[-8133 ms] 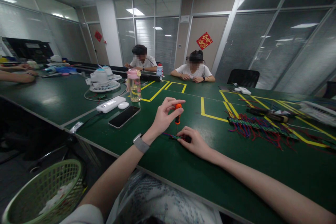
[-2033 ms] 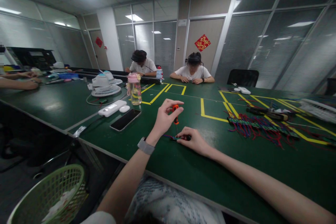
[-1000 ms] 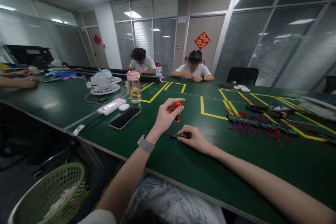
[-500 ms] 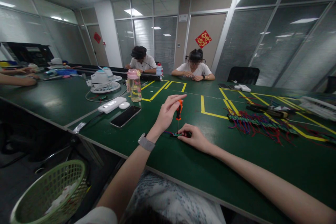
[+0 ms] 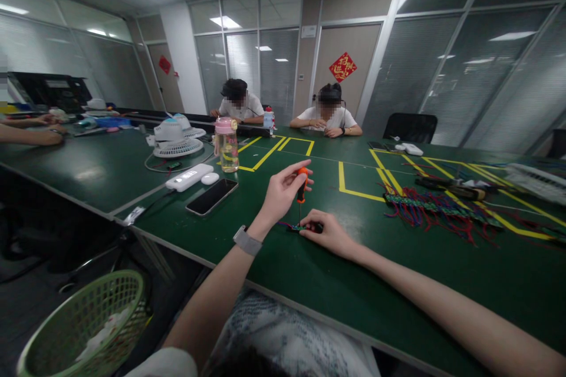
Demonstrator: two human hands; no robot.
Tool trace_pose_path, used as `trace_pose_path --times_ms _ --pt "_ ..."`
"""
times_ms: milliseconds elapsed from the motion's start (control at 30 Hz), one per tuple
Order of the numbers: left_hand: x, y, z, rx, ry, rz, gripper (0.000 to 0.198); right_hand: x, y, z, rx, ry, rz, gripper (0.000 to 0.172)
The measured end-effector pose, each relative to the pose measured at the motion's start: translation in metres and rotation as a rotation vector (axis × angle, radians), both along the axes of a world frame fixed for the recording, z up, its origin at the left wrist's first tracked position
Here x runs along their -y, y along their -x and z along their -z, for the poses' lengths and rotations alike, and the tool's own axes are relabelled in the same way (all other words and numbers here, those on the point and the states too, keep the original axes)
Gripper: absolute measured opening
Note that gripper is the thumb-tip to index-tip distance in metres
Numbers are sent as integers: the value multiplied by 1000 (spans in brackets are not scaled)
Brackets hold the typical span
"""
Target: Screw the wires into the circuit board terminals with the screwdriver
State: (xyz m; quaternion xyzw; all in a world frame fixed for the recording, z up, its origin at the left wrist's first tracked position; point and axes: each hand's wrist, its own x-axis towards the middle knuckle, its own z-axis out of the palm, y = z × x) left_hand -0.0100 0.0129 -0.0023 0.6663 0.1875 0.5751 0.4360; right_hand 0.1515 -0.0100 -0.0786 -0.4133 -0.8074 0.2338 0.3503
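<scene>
Left hand (image 5: 279, 193) is still pinching and rolling the orange screwdriver (image 5: 302, 180) upright on the wired connector (image 5: 297, 227); right hand (image 5: 328, 233) is keeping that connector pinned, fingers together.

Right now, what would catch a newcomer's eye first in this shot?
The left hand holds an orange screwdriver upright at the near middle of the green table, tip on a small wired part pinned by the right hand. To the right lies a heap of red and blue wires; a green basket sits bottom left.
</scene>
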Motion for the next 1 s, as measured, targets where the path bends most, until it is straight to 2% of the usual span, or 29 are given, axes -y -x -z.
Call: trace_pose_path --times_ms 67,133,300,467,600,633,767,833,933,1000 --pt "1 1 0 -38 -60 -100 33 0 0 0 4 -3 -1 11" --pt "1 2 -1 -58 -108 -136 29 -1 -1 1 7 -4 -1 11" --pt "1 1 -2 15 10 80 37 -1 -1 2 4 -2 1 10" --pt "1 1 -1 -14 -81 -75 29 -1 -1 2 3 -11 -1 10" --pt "0 1 0 29 -5 59 33 0 -1 2 9 -8 0 9" --pt "0 2 -1 21 0 53 34 0 -1 2 9 -9 -1 9" --pt "1 3 -2 -44 -83 -111 26 0 -1 1 14 -20 -3 9" --pt "1 3 -2 -29 -77 -60 26 0 -1 1 15 -22 -2 9" --pt "1 1 -1 13 3 98 34 0 -1 1 13 -21 0 9" --pt "1 1 0 -5 9 79 37 0 0 0 10 -20 1 8"
